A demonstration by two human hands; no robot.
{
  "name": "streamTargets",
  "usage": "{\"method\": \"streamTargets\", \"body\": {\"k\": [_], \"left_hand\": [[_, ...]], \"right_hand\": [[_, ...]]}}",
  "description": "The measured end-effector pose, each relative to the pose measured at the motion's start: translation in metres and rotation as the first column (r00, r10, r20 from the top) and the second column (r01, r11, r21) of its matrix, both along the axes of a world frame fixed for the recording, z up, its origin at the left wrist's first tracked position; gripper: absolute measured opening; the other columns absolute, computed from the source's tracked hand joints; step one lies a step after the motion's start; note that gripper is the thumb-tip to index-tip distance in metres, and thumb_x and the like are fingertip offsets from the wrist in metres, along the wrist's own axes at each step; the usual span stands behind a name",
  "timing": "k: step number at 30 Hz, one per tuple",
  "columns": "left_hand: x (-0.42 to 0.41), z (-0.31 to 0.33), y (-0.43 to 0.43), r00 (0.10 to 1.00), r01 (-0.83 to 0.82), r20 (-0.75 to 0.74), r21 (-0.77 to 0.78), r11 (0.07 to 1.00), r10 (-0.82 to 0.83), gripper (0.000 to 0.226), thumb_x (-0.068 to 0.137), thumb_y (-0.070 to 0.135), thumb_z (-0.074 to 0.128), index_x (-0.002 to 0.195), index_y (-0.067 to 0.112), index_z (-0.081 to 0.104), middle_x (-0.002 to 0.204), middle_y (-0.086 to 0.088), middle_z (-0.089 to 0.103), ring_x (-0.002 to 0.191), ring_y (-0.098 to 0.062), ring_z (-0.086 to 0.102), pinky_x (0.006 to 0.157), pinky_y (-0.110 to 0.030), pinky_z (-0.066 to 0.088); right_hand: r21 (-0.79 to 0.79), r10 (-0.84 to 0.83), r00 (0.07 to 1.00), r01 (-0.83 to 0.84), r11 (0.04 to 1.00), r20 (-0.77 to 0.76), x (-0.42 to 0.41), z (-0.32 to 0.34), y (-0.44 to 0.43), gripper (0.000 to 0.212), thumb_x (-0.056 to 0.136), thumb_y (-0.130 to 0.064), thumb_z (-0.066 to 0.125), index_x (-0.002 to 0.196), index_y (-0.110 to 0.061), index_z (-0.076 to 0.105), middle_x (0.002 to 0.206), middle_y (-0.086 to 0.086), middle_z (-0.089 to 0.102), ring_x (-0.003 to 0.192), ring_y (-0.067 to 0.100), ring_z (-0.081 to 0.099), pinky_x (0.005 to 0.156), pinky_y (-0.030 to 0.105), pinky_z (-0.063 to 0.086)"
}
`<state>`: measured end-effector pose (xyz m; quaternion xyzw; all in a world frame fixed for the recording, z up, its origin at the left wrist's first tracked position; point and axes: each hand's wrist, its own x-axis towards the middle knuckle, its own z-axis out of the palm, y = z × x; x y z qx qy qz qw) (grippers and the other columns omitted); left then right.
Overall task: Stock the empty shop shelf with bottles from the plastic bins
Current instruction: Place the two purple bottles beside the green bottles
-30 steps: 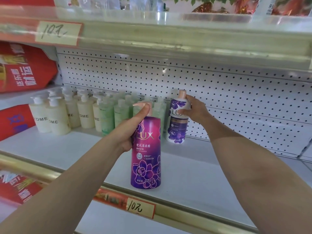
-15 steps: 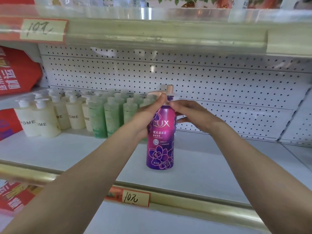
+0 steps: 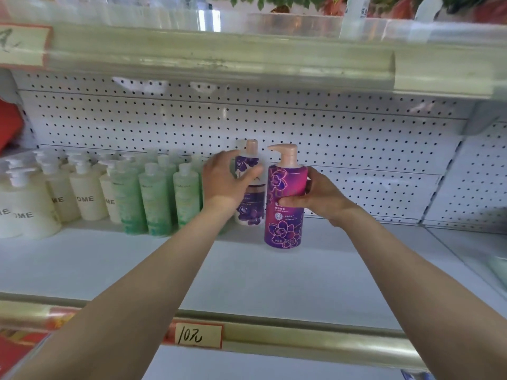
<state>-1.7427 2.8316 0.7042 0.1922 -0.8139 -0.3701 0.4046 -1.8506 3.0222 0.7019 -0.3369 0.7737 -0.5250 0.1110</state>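
Two purple flowered bottles stand on the white shelf near the pegboard. My left hand wraps its fingers round the white-and-purple bottle at the back. Just to its right stands the magenta pump bottle, upright on the shelf, and my right hand grips its middle from the right side. Both forearms reach in from the bottom of the head view.
Green bottles and cream pump bottles fill the shelf's left part. The upper shelf's edge overhangs close above. A price tag sits on the front rail. Bare shelf lies right of the purple bottles.
The magenta pump bottle passed from my left hand to my right and moved right, beside the white-and-purple bottle. My left hand now holds the white-and-purple bottle, which my right hand released.
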Motion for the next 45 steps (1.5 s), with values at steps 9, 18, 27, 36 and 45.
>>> {"method": "streamTargets", "body": {"k": [9,18,27,36,45], "left_hand": [[-0.004,-0.052,-0.058,0.947,-0.179,0.194,-0.347,0.921,0.257,0.068,0.088,0.059,0.061,0.149,0.043,0.036,0.166,0.0,0.014,0.153,-0.025,-0.005,0.124,-0.047,-0.003],[-0.007,-0.065,-0.062,0.948,-0.231,0.105,-0.417,0.879,0.299,0.065,0.089,0.044,0.068,0.148,0.039,0.04,0.146,0.002,0.054,0.154,-0.028,0.001,0.123,-0.051,0.001],[-0.006,-0.065,-0.061,0.939,-0.246,0.1,-0.475,0.845,0.329,0.065,0.091,0.041,0.065,0.15,0.038,0.038,0.146,0.002,0.053,0.154,-0.028,0.004,0.124,-0.05,0.002],[-0.006,-0.062,-0.06,0.935,-0.226,0.151,-0.444,0.867,0.321,0.066,0.091,0.046,0.063,0.15,0.04,0.034,0.15,0.003,0.049,0.154,-0.028,-0.001,0.123,-0.051,0.0],[0.006,-0.044,-0.059,0.883,-0.11,0.366,-0.446,0.888,0.293,0.075,0.093,0.054,0.055,0.155,0.044,0.014,0.162,0.003,0.028,0.153,-0.03,-0.012,0.122,-0.053,-0.004]], "right_hand": [[0.042,-0.183,0.983,0.184,0.982,-0.014,-0.059,-0.03,-0.015,0.073,0.066,-0.019,0.093,0.128,-0.019,0.055,0.106,-0.006,0.069,0.099,0.012,0.066,0.092,0.038,0.056],[0.101,-0.245,0.964,0.256,0.962,-0.103,-0.089,-0.031,-0.046,0.074,0.066,-0.027,0.093,0.128,-0.023,0.054,0.1,-0.013,0.062,0.095,0.013,0.06,0.075,0.022,0.046],[0.184,-0.165,0.981,0.183,0.966,-0.105,-0.11,-0.027,-0.049,0.077,0.068,-0.025,0.092,0.133,-0.022,0.051,0.112,-0.006,0.063,0.104,0.018,0.062,0.078,0.03,0.051],[0.246,-0.154,0.986,0.165,0.955,-0.062,-0.109,-0.02,-0.051,0.078,0.071,-0.02,0.091,0.136,-0.019,0.048,0.123,0.0,0.065,0.112,0.024,0.063,0.089,0.039,0.055],[0.264,-0.407,0.887,0.455,0.851,-0.216,-0.065,-0.01,-0.047,0.097,0.079,-0.031,0.084,0.152,-0.008,0.026,0.141,0.014,0.053,0.126,0.031,0.054,0.089,0.038,0.049]]}}
